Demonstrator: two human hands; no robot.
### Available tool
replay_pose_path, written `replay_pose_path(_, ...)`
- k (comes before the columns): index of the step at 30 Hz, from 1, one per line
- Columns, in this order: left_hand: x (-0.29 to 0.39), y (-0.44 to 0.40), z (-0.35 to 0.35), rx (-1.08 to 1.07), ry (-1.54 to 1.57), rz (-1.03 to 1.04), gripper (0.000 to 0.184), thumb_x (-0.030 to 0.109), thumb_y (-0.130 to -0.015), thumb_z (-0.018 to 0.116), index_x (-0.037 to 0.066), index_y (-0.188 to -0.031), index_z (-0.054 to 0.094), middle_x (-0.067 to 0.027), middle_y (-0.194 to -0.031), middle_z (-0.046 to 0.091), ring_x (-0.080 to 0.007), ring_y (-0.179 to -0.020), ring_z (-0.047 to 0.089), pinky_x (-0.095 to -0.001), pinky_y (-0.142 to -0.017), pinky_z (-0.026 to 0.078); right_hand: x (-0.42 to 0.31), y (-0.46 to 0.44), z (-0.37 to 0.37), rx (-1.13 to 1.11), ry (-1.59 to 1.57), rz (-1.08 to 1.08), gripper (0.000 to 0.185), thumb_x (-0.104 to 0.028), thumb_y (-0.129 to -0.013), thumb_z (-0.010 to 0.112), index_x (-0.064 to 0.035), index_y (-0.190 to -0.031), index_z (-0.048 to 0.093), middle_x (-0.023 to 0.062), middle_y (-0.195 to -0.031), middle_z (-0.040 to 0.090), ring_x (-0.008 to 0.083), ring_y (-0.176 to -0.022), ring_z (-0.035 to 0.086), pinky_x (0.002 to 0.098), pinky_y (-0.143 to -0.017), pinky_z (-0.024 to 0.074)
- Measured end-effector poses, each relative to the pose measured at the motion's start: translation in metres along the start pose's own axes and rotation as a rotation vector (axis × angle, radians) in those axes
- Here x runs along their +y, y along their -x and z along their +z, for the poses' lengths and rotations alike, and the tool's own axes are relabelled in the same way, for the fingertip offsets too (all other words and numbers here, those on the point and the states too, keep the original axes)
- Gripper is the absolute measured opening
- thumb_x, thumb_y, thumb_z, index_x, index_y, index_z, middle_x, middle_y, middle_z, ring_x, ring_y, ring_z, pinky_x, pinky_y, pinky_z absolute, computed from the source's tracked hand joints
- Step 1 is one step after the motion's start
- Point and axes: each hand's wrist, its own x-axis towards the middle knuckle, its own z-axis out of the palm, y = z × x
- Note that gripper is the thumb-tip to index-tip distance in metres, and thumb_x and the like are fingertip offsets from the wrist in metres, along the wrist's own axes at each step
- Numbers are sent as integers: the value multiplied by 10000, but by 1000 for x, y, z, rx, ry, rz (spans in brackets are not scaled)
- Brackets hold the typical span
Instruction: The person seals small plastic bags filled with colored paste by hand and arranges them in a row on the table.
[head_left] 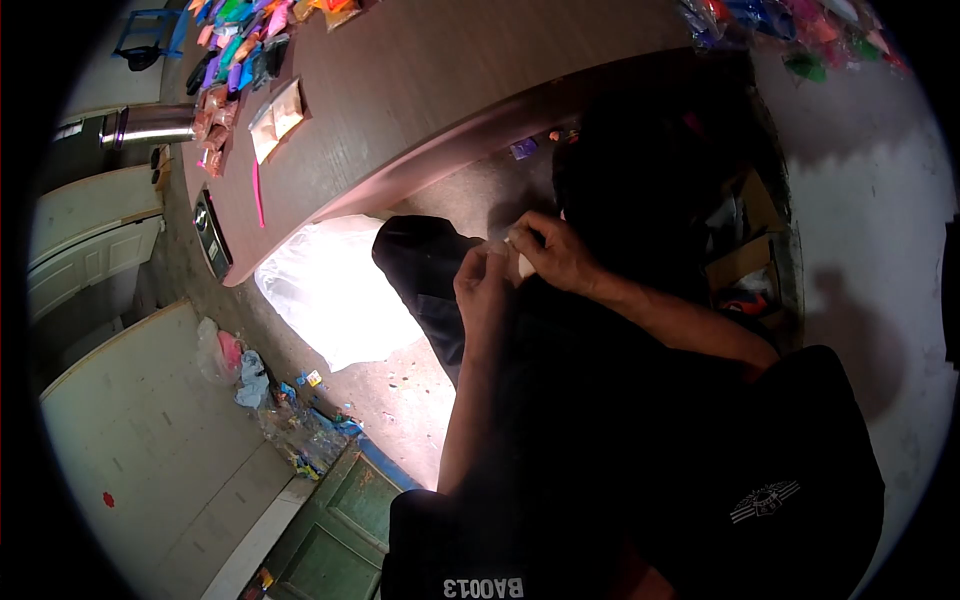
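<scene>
My left hand and my right hand are close together above my dark-clothed lap. Between them is a small pale, cream-coloured piece; its exact kind is too small to make out. The right fingers are bent and pinched around it. My left thumb and fingertips are pressed together at its left side, and what lies between them is hard to see.
The brown table holds many colourful packets, cream packets, a pink strip and a dark flat device. A bright white plastic bag lies below its edge. Cardboard boxes stand right, plastic litter lower left.
</scene>
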Motion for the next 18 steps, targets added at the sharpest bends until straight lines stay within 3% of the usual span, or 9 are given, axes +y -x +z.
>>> replay_pose_path(5,0,0,-1,9,32,17,207,174,-991,644,-24,-951,691,-41,-812,684,-83,-717,590,-237,-662,468,-7,3,-1,-68,42,38,250,-261,-1039,613,-17,-1014,659,70,-857,693,122,-775,660,280,-703,532)
replay_pose_path(9,1,1,-3,-14,-6,36,225,222,-1037,658,4,-1003,702,-5,-878,696,-60,-782,602,-206,-712,474,-10,2,-1,-23,-27,3,225,-212,-1022,607,-5,-939,636,86,-783,654,140,-701,620,320,-646,507)
replay_pose_path(11,6,3,2,14,39,3,211,171,-991,638,-24,-934,691,-43,-817,681,-85,-731,586,-236,-670,465,-12,2,-2,-25,-44,27,228,-215,-1024,606,-5,-938,634,86,-772,649,143,-696,616,321,-645,505)
replay_pose_path(18,4,3,-1,27,45,-16,238,197,-1012,629,-12,-911,681,-27,-809,666,-79,-728,567,-230,-674,456,-9,1,-2,49,-36,-9,255,-228,-1036,589,-8,-912,623,90,-750,630,150,-683,598,333,-640,492)
